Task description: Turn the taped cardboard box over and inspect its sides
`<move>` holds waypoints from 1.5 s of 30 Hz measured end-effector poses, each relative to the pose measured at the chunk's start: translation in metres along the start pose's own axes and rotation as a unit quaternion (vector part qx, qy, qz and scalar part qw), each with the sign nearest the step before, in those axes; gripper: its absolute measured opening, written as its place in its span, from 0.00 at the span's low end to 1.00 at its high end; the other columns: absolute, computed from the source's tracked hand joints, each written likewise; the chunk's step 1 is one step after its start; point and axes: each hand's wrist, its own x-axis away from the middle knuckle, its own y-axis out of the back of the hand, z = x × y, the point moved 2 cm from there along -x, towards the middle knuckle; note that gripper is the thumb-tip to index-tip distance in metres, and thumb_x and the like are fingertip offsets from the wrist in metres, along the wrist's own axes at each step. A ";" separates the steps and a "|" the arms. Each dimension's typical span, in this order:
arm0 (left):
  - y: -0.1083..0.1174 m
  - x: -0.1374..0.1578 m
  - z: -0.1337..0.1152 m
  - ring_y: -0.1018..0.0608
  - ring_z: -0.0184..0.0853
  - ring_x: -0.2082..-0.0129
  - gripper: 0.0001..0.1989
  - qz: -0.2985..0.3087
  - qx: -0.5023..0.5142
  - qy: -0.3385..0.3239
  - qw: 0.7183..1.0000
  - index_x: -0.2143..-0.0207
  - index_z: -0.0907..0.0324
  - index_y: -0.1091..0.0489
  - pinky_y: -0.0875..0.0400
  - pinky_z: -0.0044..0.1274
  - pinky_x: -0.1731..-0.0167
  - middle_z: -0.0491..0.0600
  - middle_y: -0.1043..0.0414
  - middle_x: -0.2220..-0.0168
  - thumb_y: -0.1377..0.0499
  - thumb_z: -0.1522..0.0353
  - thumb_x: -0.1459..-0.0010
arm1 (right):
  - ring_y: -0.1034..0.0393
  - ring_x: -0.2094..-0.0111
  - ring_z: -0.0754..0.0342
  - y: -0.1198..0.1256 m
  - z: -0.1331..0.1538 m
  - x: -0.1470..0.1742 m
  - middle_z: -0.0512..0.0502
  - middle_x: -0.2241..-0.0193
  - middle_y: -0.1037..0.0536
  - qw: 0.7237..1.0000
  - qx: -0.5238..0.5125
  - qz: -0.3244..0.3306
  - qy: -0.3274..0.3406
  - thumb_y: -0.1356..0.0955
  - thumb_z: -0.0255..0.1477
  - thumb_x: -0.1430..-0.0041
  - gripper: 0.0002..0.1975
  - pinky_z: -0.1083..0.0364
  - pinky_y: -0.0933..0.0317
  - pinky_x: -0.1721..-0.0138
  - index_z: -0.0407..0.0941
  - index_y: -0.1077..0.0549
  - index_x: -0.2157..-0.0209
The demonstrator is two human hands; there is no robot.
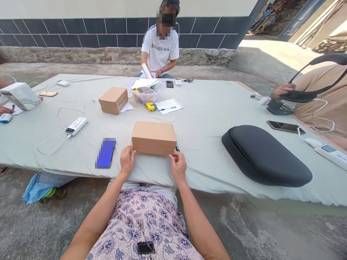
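Observation:
A closed brown cardboard box [154, 138] sits on the cloth-covered table right in front of me. My left hand [127, 160] grips its near left corner, thumb toward the front face and fingers at the side. At the near right corner, my right hand [178, 167] holds the box the same way, fingers curled at the side. A dark pen [177, 147] pokes out beside the box near my right fingers. Left of my left hand lies a phone-shaped item [106, 153], blurred out in blue.
A black hard case [267, 155] lies to the right. Farther back are another cardboard box [113, 100], a plastic basket [148, 96], a yellow tape measure [150, 106] and a written paper [169, 106]. A white power bank [76, 126] trails a cable. Other people sit around the table.

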 end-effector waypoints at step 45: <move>0.043 -0.087 -0.137 0.29 0.47 0.39 0.32 0.071 0.170 0.070 0.980 0.37 0.51 0.39 0.31 0.37 0.42 0.52 0.33 0.38 0.37 0.54 0.42 | 0.31 0.53 0.46 -0.009 0.134 -0.049 0.43 0.57 0.24 0.963 0.083 0.014 0.256 0.37 0.32 0.31 0.05 0.46 0.38 0.50 0.49 0.30 0.61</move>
